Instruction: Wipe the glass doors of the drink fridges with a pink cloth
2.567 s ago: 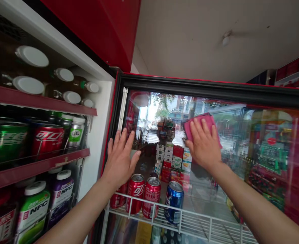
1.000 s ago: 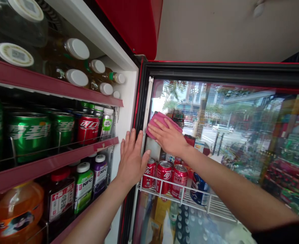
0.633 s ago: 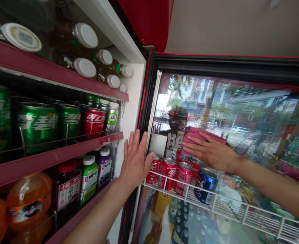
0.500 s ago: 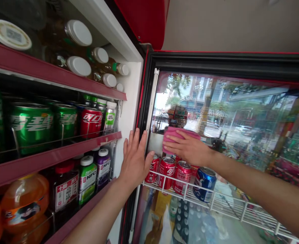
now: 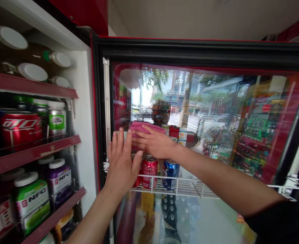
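A drinks fridge stands open, and its glass door (image 5: pixel 215 112) with a black and red frame swings out in front of me. My left hand (image 5: pixel 121 162) lies flat on the glass near the hinge edge, fingers stretched upward. My right hand (image 5: pixel 153 142) presses a pink cloth (image 5: pixel 141 128) flat against the glass just right of the left hand, fingers pointing left. A red can (image 5: pixel 149 171) and a blue can (image 5: pixel 170 173) stand on the white wire door rack (image 5: pixel 190 187) below my hands.
Red-edged shelves (image 5: pixel 37 149) on the left hold red cans (image 5: pixel 19 127), white-capped bottles lying on their sides (image 5: pixel 32 71) and NFC juice bottles (image 5: pixel 32 200). The glass reflects a street and shop goods. A black sleeve covers my right upper arm (image 5: pixel 283 223).
My right hand slid the pink cloth back and forth over the glass, ending left beside my left hand. My view turned right, so the shelves show less.
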`<state>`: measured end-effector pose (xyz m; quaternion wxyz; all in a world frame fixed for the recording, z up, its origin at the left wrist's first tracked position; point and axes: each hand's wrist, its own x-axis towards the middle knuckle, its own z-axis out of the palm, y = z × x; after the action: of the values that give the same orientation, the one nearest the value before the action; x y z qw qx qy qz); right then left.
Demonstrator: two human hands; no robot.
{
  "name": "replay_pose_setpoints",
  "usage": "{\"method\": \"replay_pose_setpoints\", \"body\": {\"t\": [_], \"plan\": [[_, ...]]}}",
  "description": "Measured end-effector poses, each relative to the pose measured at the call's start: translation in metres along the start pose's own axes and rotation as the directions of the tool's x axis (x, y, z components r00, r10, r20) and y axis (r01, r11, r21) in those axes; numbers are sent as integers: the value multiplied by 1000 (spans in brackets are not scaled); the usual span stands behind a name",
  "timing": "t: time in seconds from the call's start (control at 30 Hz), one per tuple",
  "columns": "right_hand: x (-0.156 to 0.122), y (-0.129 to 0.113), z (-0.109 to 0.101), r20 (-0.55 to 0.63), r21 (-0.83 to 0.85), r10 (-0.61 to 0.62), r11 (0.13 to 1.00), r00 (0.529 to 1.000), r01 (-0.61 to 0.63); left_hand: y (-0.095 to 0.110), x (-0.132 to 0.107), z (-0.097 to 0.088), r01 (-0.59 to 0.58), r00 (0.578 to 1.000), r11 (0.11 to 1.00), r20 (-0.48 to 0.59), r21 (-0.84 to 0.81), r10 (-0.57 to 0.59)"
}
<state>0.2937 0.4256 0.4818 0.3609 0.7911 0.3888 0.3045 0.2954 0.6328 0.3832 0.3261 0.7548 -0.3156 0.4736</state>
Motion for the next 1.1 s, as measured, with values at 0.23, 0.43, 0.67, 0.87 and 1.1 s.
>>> {"method": "replay_pose_setpoints", "body": {"t": [0.23, 0.43, 0.67, 0.87, 1.1], "plan": [[-93, 19, -14, 45, -104, 94, 991, 995, -89, 52, 2, 31, -23, 1000, 998, 17, -54, 24], [-191, 34, -18, 21, -130, 207, 971, 978, -203, 101, 5, 55, -51, 998, 996, 26, -75, 53], [-303, 44, -33, 3, -98, 386, 918, 922, -384, 150, 12, 80, -86, 996, 992, 27, -96, 89], [-387, 43, -34, 15, -116, 626, 775, 779, -621, 182, 17, 97, -116, 992, 988, 45, -105, 121], [-406, 38, -22, -361, -28, 858, 381, 365, -924, 196, 23, 104, -141, 989, 986, 35, -84, 144]]}}
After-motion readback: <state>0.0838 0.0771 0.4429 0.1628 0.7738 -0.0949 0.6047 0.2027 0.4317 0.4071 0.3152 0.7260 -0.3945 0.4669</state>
